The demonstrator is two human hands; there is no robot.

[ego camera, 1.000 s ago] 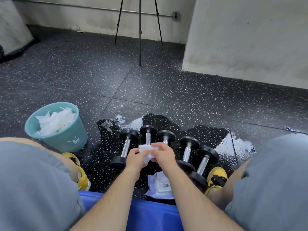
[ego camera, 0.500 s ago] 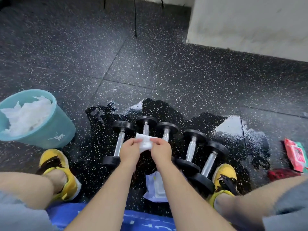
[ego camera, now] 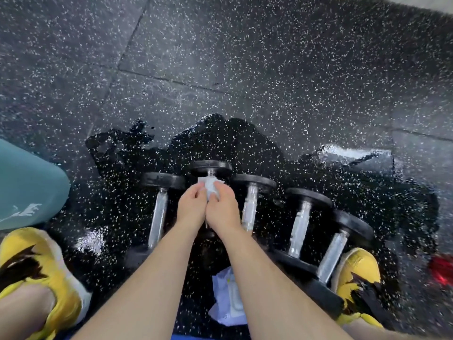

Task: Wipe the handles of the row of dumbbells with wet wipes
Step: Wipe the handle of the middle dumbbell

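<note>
Several small dumbbells with black ends and chrome handles lie in a row on the wet dark floor. My left hand point(ego camera: 192, 204) and my right hand point(ego camera: 221, 207) are pressed together over the second dumbbell point(ego camera: 211, 168) from the left, both pinching a white wet wipe point(ego camera: 210, 186) just below its far end. Its handle is mostly hidden under my hands. The leftmost dumbbell point(ego camera: 159, 209) and the third dumbbell point(ego camera: 250, 204) lie free on either side, with two more dumbbells point(ego camera: 300, 229) further right.
A white wipe pack point(ego camera: 226, 300) lies on the floor between my forearms. A teal bin point(ego camera: 29, 190) stands at the left edge. My yellow shoes point(ego camera: 41, 271) flank the row. A red object point(ego camera: 440, 272) sits at the far right. The floor around the dumbbells is wet.
The camera has tilted down and closer. Both hands, still holding the wipe, have moved forward and down onto the second dumbbell near its far end.
</note>
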